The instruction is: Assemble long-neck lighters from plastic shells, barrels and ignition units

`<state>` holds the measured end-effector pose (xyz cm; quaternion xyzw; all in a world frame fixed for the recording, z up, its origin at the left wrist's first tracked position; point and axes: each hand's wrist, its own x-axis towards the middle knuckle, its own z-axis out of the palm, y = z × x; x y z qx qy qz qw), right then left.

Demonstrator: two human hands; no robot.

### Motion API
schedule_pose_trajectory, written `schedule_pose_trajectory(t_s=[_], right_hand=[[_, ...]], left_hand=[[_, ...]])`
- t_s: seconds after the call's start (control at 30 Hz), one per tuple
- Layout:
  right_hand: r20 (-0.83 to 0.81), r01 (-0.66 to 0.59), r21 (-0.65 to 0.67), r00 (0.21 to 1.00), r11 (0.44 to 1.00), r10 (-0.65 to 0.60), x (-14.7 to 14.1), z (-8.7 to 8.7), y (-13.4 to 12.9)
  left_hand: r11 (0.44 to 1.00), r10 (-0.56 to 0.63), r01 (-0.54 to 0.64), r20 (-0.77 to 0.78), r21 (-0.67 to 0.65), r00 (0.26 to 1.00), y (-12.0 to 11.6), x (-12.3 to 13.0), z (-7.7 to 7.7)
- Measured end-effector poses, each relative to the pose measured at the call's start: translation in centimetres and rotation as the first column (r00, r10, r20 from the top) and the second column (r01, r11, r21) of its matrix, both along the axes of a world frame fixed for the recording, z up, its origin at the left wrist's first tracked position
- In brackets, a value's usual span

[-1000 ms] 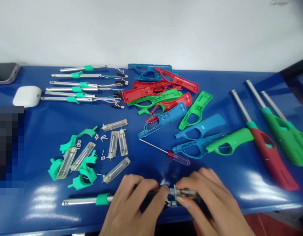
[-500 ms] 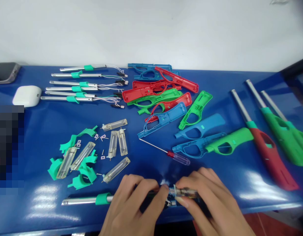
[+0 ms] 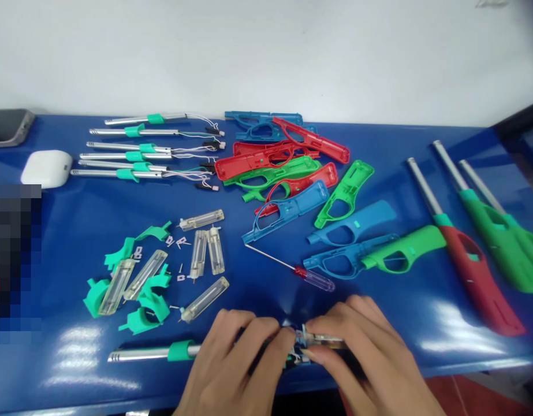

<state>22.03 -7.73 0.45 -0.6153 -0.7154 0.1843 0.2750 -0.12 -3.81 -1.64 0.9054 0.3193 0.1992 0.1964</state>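
Clear tank pinched at near edge; slip risk

R hand (image 3: 365,358) has thumb + index pinching a clear tank (image 3: 322,340), its end just beside the L hand (image 3: 235,367). L hand's fingers are bent + bunched over the mid part; exact grip hidden, can't tell what it pinches. Metal tube (image 3: 140,354) w/ green collar (image 3: 179,351) sticks out L of that hand, along the near edge of the surface (image 3: 257,289).

Main risk, prob.: tank is slick + held by fingertips only, so a hard push could pop it sideways, maybe off the edge. Thin wires (image 3: 297,358) lie right under the fingers; they could get trapped or tugged loose.

Farther out, green clips (image 3: 151,306), spare tanks (image 3: 205,299) + tiny white bits (image 3: 181,278) lie loose; a sleeve or wrist swipe could scatter the bits, hard to find again. Screwdriver (image 3: 319,279) sits beyond the hands, tip by a blue shell (image 3: 287,211); a knock could roll it. Wired tubes (image 3: 145,174) lie close together farther back, so lifting one might snag its neighbor's leads.
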Motion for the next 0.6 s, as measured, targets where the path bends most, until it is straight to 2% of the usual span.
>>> schedule_pose_trajectory(t_s=[0.1, 0.2, 0.33, 0.6], right_hand=[[-0.014, -0.006, -0.008, 1.0, 1.0, 0.005, -0.1, 0.0, 0.0], [-0.024, -0.016, -0.022, 1.0, 1.0, 0.016, 0.0, -0.1, -0.1], [-0.025, -0.025, -0.018, 0.999, 1.0, 0.025, 0.0, -0.1, -0.2], [-0.037, -0.043, -0.028, 0.998, 0.999, 0.042, 0.0, -0.1, -0.2]], left_hand=[[0.998, -0.063, 0.063, -0.067, 0.001, 0.996, -0.2, -0.6, -0.3], [0.997, -0.079, 0.078, -0.082, -0.012, 0.993, -0.3, -0.9, -0.5], [0.998, -0.069, 0.07, -0.098, 0.006, 0.993, -0.1, -0.7, -0.1], [0.999, 0.01, -0.01, -0.004, 0.049, 1.0, 0.4, 0.3, 0.9]])
